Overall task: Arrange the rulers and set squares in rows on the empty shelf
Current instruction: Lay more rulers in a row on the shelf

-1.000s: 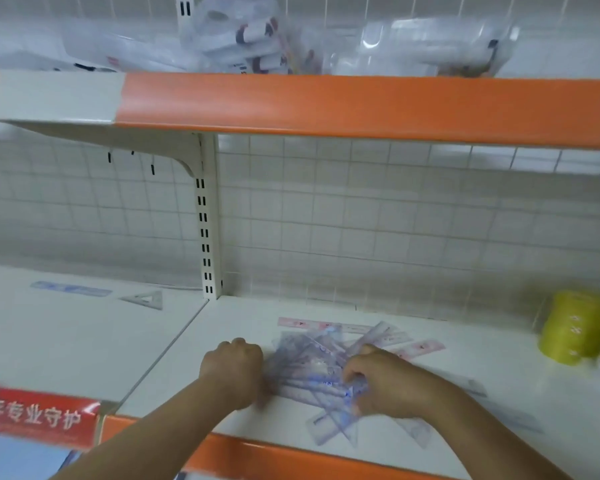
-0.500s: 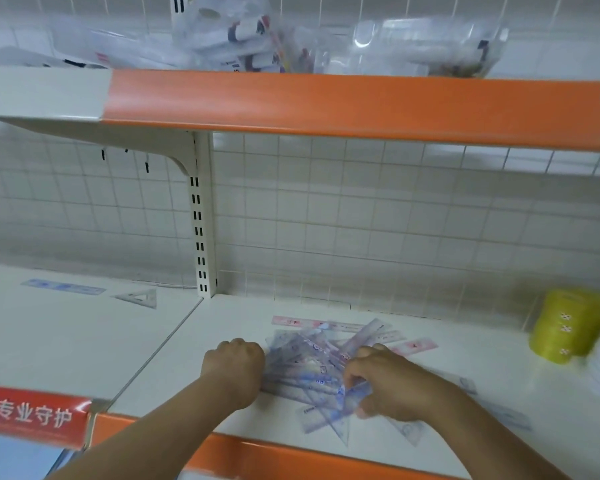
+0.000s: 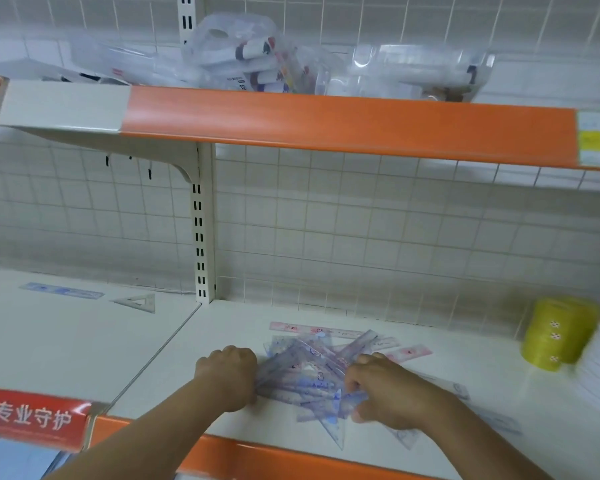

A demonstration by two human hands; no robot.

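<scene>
1 white shelf [image 3: 465,358] below tiled wall [image 3: 361,237]: right hand [image 3: 388,393] pinches ruler pile [image 3: 302,379]; left hand [image 3: 226,375], grip hidden.

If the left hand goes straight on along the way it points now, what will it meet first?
The pile of rulers and set squares: the left hand sits at its left edge, seemingly touching, and points into it.

Bare white shelf [image 3: 264,330] left of the clear plastic ruler pile [image 3: 312,379]; yellow twine spool [image 3: 555,336] blocks the right.
</scene>
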